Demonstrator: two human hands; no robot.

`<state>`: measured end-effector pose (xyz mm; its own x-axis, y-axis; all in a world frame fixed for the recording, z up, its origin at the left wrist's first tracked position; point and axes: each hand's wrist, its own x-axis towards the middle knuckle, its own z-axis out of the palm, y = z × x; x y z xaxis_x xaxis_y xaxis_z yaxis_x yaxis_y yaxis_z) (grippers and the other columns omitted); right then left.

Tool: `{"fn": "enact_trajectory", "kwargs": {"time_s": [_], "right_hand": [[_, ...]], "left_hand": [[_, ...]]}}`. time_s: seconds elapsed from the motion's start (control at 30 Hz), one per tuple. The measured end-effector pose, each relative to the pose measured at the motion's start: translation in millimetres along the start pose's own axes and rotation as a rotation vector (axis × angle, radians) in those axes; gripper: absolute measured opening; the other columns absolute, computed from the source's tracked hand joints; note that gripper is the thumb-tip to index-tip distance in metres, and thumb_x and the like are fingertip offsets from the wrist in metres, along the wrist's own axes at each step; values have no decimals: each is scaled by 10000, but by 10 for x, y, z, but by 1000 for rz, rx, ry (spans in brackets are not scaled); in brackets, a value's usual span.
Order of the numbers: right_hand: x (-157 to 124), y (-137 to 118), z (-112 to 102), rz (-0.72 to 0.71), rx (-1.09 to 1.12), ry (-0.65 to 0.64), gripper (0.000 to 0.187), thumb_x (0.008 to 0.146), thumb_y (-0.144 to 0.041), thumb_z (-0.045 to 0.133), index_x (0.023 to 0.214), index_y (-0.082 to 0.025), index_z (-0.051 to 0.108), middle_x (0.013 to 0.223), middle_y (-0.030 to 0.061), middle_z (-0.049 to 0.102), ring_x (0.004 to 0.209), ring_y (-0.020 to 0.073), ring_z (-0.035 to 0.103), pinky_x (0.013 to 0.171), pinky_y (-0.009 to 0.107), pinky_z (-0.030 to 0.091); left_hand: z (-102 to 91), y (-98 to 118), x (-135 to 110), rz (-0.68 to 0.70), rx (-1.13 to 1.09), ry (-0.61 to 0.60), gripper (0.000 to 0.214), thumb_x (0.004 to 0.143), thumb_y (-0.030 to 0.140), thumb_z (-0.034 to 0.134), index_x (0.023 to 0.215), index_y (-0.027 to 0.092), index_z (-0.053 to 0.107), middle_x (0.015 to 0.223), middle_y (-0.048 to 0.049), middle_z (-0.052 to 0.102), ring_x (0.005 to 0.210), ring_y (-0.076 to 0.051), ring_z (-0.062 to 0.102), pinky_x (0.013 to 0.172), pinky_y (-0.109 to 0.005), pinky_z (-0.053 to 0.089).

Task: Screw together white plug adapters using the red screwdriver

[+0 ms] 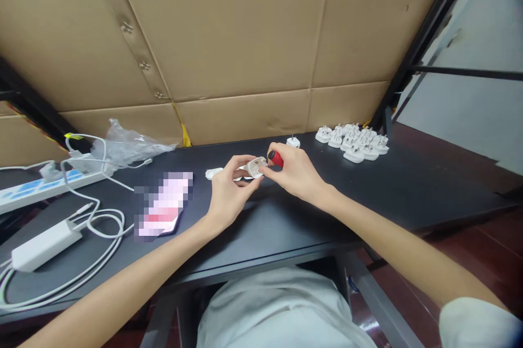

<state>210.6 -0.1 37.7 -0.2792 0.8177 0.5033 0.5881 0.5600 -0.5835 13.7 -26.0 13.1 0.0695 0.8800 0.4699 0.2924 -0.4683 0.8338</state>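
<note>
With our left hand (229,191), we are grasping a small white plastic plug housing (256,168) between thumb and fingers, tilting its open, hollow side toward the camera. The housing is sitting in front of us, just above the middle of the black flat-topped desk (412,190). With our right hand (299,172), we are gripping a red, rounded tool handle with a black end (276,159), and we are keeping the fingertips at the housing's right edge. The fingers are hiding the working end, so we are not identifying the tool type.

Just left of the left hand, a flat white plastic piece (213,174) is lying on the desk. Behind the right hand, a single white plug with upright metal pins (293,142) is standing. Farther right, a cluster of white plastic plugs with metal pins (353,144) is resting near the brown cardboard backing panel (245,26). On the left, a pixelated pink rectangular object (167,201) is lying near a white block-shaped adapter (47,244) and a long white power strip (24,194).
</note>
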Motion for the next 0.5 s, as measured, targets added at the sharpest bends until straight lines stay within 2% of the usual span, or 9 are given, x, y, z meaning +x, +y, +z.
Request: {"fn": "enact_trajectory", "kwargs": {"time_s": [0.13,0.23,0.3,0.4,0.5], "right_hand": [[5,-7,-19,12,-15,9,327,971,-394,687,809,-256,438,798,-34,605,710,153,506,684,297,347],[20,-15,-73,69,-66,49,253,1010,-400,642,845,-256,516,737,-34,612,678,162,512,691,296,363],[29,0,-117,122,-137,23,209,1018,-392,643,878,-254,571,726,-19,646,683,177,546,699,301,373],[28,65,-156,180,-267,-167,193,1021,-402,676,899,-253,655,784,19,732,733,207,629,686,308,368],[12,145,-133,174,-446,-361,158,1005,-384,741,927,-246,733,898,75,800,803,252,706,676,325,344]], "left_hand": [[-7,4,7,0,29,4,347,908,405,876,1181,237,741,1208,-72,832,957,-225,819,705,-284,669],[-22,-9,17,-5,50,35,373,891,412,892,1185,237,743,1230,-84,831,997,-243,816,717,-292,662],[-34,-23,25,-12,57,49,392,889,421,889,1202,240,739,1261,-98,828,1051,-266,816,727,-303,657],[-46,-44,35,-28,64,54,417,886,429,886,1230,248,733,1298,-107,824,1105,-289,812,743,-323,656],[-45,-59,39,-43,61,56,418,886,429,882,1236,253,737,1307,-107,822,1090,-289,813,759,-345,667]]}}
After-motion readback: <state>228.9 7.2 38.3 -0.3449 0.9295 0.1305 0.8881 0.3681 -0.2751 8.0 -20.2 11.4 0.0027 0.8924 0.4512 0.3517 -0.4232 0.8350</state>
